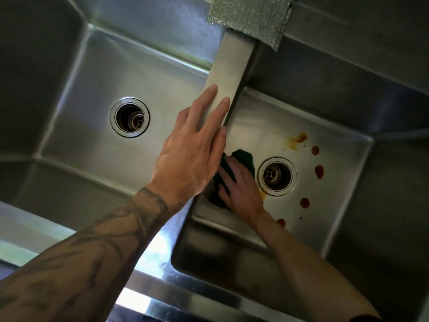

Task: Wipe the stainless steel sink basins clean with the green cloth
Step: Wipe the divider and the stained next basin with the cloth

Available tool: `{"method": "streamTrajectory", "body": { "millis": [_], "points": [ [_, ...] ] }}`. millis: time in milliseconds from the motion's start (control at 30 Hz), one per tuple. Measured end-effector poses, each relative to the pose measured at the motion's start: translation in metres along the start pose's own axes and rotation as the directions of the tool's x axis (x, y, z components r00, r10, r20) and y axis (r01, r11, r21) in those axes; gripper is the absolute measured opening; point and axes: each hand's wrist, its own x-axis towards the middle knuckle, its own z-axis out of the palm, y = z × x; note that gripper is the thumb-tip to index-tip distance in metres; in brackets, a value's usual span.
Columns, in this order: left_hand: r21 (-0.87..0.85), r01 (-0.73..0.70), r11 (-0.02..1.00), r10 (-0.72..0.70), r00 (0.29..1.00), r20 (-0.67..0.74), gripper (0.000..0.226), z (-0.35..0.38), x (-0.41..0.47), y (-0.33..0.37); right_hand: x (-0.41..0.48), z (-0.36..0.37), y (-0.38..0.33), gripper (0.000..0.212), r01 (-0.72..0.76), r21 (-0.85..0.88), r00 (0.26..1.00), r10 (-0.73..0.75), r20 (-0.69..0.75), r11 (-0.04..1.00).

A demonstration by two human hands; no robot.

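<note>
1. Left basin [92, 140]: wide steel floor on all sides of its drain [129, 117].
2. Left hand [192, 147]: grip relaxed, fingers straight, lying along the divider [232, 61] top edge.
3. Green cloth [245, 159]: on the right basin [336, 194] floor, against the divider wall.
4. Right hand [241, 189]: grip flat, pressing the cloth.
5. Right drain [277, 176] just beside the cloth; red spots [319, 171] beyond, short of the right wall.

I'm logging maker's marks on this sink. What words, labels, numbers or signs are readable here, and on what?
None can be read.
The sink divider, left drain, right drain, grey scouring pad and green cloth carry no lettering.
The tattoo on the left forearm shows only dark lines, no legible letters.
</note>
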Motion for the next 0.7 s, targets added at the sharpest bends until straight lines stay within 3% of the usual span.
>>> {"method": "streamTrajectory", "body": {
  "millis": [67,133,200,233,300,400,467,533,600,633,700],
  "points": [
    [0.015,-0.002,1.0,0.002,1.0,-0.002,0.048,0.001,0.0,0.0,0.029,-0.009,0.02,0.056,-0.129,-0.031,0.987,0.126,-0.102,0.991],
    [0.029,-0.005,1.0,0.005,1.0,0.006,0.048,0.0,0.002,-0.001,0.06,-0.015,0.019,0.055,-0.366,-0.035,0.909,0.35,-0.227,0.93],
    [0.036,-0.008,0.999,0.008,1.0,0.011,0.048,-0.001,0.002,-0.001,0.063,-0.009,-0.011,0.056,-0.471,-0.01,0.856,0.454,-0.249,0.882],
    [0.041,-0.017,0.999,0.016,1.0,0.015,0.048,-0.001,0.001,-0.001,0.052,-0.002,-0.027,0.057,-0.447,0.009,0.873,0.439,-0.212,0.894],
    [0.043,-0.023,0.999,0.022,1.0,0.017,0.048,-0.001,0.001,-0.001,0.016,0.008,-0.043,0.059,-0.269,0.012,0.958,0.268,-0.101,0.963],
    [0.012,-0.005,1.0,0.005,1.0,-0.01,0.046,-0.002,0.0,0.001,-0.007,0.001,-0.007,0.056,-0.053,-0.048,0.998,0.051,-0.044,0.997],
    [0.008,-0.006,1.0,0.006,1.0,-0.015,0.046,-0.003,-0.001,0.002,0.015,-0.012,0.025,0.053,-0.175,-0.095,0.979,0.163,-0.123,0.98],
    [-0.008,0.002,1.0,-0.002,1.0,-0.011,0.046,-0.002,0.0,0.003,0.048,-0.024,0.043,0.052,-0.385,-0.11,0.907,0.353,-0.231,0.916],
    [-0.009,0.01,1.0,-0.01,1.0,-0.01,0.047,-0.003,0.001,0.003,0.063,-0.023,0.029,0.053,-0.495,-0.073,0.844,0.459,-0.278,0.866],
    [-0.002,0.008,1.0,-0.008,1.0,-0.011,0.047,-0.003,0.0,0.002,0.059,-0.017,0.015,0.054,-0.492,-0.057,0.845,0.46,-0.273,0.869],
    [0.019,-0.001,1.0,0.001,1.0,0.005,0.048,-0.002,0.0,0.001,0.029,-0.002,-0.009,0.057,-0.342,-0.044,0.927,0.329,-0.178,0.939]
  ]
}}
